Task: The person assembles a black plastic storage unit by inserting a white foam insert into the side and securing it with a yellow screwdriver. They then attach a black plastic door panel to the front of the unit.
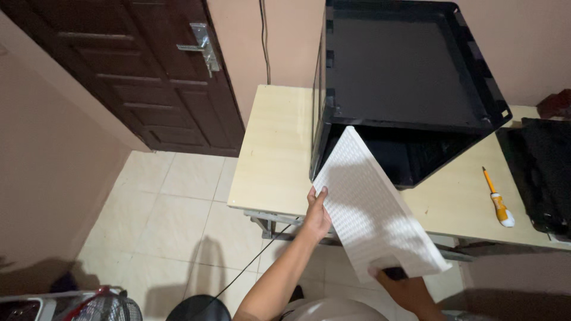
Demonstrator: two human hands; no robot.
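Together, both hands held a white perforated panel [375, 208], tilted, its long axis running from the near edge of the table [273, 148] up and away toward the open black case [410, 77] standing on the tabletop. The panel's far corner touched or nearly met the case's lower opening, while its near end hung out past the table's front edge, over the tiled floor [172, 208]. The left hand [317, 214] gripped the panel's left long edge, about midway, thumb on top and fingers wrapped beneath. The right hand [404, 285] clasped the near corner, fingers curled around it; something dark showed under its thumb, too small to tell what. The left hand sat nearer the case, the right closer to the body. A screwdriver [497, 198] with an orange-and-white handle lay apart toward the table's right edge, beside a dark slab [538, 172] at that edge. A brown door [137, 71] stood at the left.
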